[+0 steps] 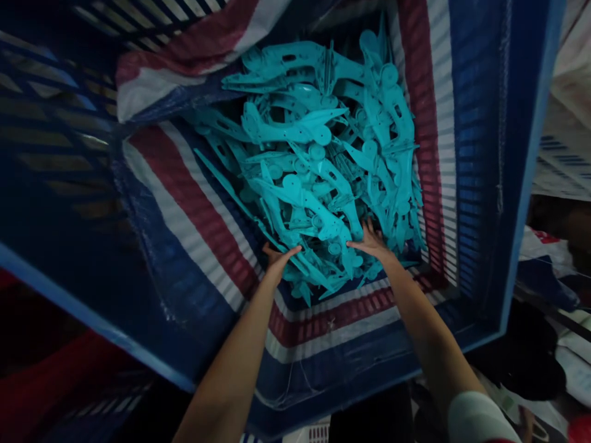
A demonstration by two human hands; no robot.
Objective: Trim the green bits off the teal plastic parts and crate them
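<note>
A heap of turquoise moulded plastic parts [305, 197], long and curved with round discs and slots, lies at the bottom of a deep blue crate. My left hand [278, 257] is at the heap's near left edge, its thumb stretched away from the fingers, which are partly hidden behind the parts. At the near right side, my right hand [373, 243] reaches in with thumb and fingers spread, touching the parts. Several pieces lie between the two hands. Neither hand has visibly closed around a piece.
Striped red, white and blue woven sheeting [194, 209] lines the crate and folds over at the upper left. The slatted blue crate [521, 203] has high walls and a thick rim around my forearms. Pale bags [549, 246] and dark items lie outside on the right.
</note>
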